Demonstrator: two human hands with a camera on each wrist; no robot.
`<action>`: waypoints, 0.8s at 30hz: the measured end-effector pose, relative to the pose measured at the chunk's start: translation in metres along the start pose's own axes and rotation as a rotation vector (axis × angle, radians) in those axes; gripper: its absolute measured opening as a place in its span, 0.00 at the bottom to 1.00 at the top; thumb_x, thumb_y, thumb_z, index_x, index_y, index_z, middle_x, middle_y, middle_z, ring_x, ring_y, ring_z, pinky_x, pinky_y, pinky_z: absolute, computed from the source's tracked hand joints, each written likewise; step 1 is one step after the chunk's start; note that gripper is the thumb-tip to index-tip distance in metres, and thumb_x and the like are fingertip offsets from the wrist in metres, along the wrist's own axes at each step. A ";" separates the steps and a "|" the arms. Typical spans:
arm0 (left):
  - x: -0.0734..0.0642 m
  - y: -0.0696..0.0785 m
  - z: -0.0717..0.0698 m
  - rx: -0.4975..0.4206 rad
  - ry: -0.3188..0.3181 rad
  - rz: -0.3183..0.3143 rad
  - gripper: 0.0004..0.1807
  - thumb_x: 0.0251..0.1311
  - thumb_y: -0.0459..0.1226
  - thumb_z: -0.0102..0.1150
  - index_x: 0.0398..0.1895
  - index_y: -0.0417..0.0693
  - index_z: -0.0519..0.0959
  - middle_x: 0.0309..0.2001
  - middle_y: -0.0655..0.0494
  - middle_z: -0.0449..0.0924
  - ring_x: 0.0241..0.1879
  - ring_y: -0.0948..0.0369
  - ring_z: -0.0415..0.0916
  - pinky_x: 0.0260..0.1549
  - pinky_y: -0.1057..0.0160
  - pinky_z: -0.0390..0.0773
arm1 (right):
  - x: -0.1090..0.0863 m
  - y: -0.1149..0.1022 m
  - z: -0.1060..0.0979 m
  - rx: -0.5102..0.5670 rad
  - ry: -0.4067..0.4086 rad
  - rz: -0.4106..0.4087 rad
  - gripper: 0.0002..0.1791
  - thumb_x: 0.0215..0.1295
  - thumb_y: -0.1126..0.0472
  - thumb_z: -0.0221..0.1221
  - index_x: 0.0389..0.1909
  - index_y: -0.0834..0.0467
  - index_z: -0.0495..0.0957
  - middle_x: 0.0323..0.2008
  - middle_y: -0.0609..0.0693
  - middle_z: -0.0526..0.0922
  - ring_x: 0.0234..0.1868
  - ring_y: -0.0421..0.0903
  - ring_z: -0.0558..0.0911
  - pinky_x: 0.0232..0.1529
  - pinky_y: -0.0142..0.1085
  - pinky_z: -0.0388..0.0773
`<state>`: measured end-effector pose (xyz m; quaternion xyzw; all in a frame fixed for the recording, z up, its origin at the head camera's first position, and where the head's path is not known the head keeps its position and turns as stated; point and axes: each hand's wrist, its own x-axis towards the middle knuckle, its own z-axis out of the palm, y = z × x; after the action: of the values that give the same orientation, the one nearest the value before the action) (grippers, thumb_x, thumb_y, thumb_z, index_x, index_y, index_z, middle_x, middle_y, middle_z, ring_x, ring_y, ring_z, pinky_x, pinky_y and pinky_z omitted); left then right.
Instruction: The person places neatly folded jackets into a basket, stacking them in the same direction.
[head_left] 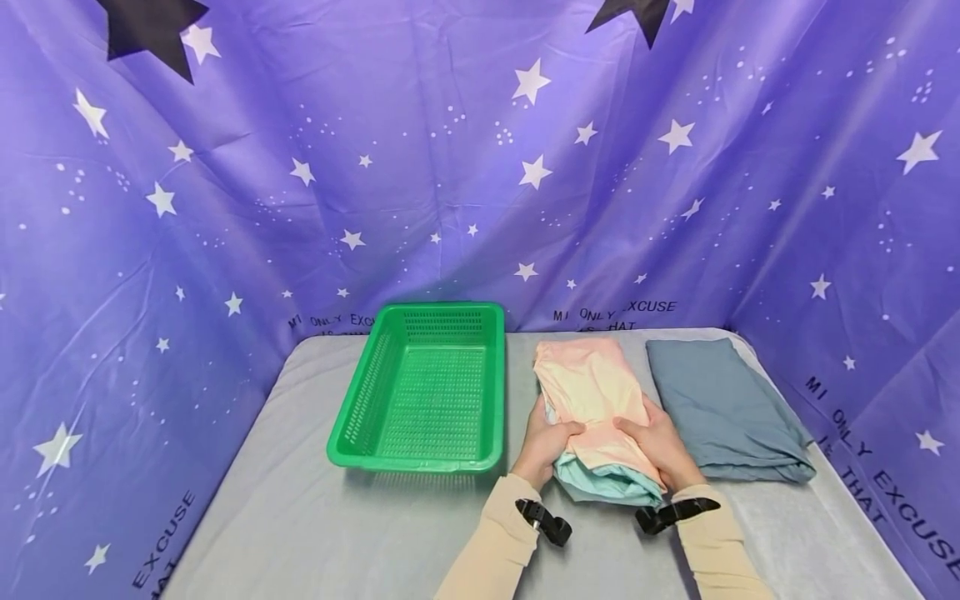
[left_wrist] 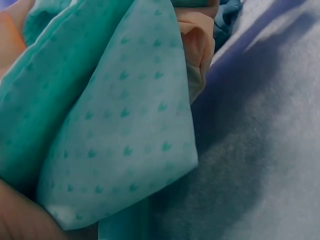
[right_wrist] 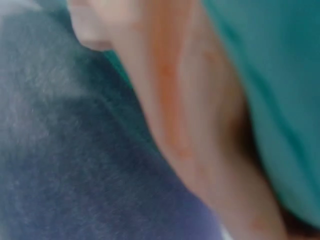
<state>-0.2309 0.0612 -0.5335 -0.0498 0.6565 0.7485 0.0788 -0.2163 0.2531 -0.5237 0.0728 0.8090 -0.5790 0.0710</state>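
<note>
Purple fabric curtain with white and black stars (head_left: 420, 208), surrounding a grey cloth-covered table (head_left: 285, 517) from nine through twelve to three o'clock. Rectangular green perforated plastic basket (head_left: 435, 400), at ten o'clock on the table. Flat-folded blue-grey cloth (head_left: 727, 408), at two o'clock. Folded peach and mint-green fabric bundle (head_left: 596, 396), near the table's centre toward one o'clock, between basket and cloth; its mint layer (head_left: 609, 483), marked with small darker motifs in the left wrist view, shows at six o'clock. Whether the bundle's underside touches the table cannot be told. Left hand (head_left: 546, 442) and right hand (head_left: 662, 439) grasp the bundle at eight and four o'clock, thumbs on top, other fingers largely hidden. Black straps (head_left: 553, 527) encircle both wrists.
</note>
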 end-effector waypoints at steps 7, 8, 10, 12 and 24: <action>-0.009 0.010 0.000 -0.018 -0.001 0.013 0.44 0.48 0.25 0.70 0.71 0.63 0.70 0.64 0.59 0.77 0.65 0.59 0.72 0.71 0.52 0.67 | -0.009 -0.011 -0.001 0.022 0.006 -0.047 0.45 0.73 0.58 0.60 0.83 0.57 0.46 0.75 0.64 0.63 0.52 0.32 0.75 0.48 0.19 0.72; -0.010 0.012 0.000 -0.021 -0.001 0.015 0.44 0.48 0.25 0.69 0.71 0.64 0.70 0.64 0.59 0.77 0.65 0.59 0.72 0.71 0.52 0.67 | -0.009 -0.012 -0.002 0.028 0.010 -0.056 0.44 0.73 0.58 0.60 0.82 0.57 0.47 0.74 0.65 0.64 0.50 0.30 0.75 0.48 0.20 0.73; -0.012 0.015 0.001 -0.016 0.004 0.024 0.45 0.48 0.25 0.70 0.71 0.64 0.70 0.65 0.59 0.77 0.65 0.59 0.72 0.71 0.52 0.67 | -0.011 -0.014 -0.002 0.040 0.016 -0.072 0.43 0.73 0.59 0.61 0.82 0.58 0.49 0.73 0.65 0.65 0.47 0.27 0.74 0.48 0.20 0.74; -0.013 0.019 0.002 -0.011 0.010 0.034 0.46 0.48 0.25 0.70 0.72 0.64 0.69 0.66 0.58 0.76 0.66 0.58 0.71 0.72 0.52 0.65 | -0.013 -0.016 -0.002 0.052 0.017 -0.083 0.43 0.73 0.59 0.61 0.82 0.59 0.49 0.73 0.66 0.66 0.46 0.26 0.74 0.48 0.20 0.74; -0.027 0.042 -0.001 0.014 -0.006 0.059 0.48 0.50 0.25 0.68 0.75 0.64 0.66 0.70 0.58 0.73 0.69 0.57 0.68 0.74 0.52 0.63 | -0.022 -0.029 -0.004 0.069 0.005 -0.101 0.47 0.73 0.55 0.62 0.83 0.56 0.45 0.75 0.64 0.62 0.48 0.26 0.73 0.48 0.18 0.72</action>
<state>-0.2116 0.0536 -0.4883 -0.0276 0.6625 0.7462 0.0590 -0.2004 0.2473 -0.4914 0.0359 0.7913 -0.6092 0.0373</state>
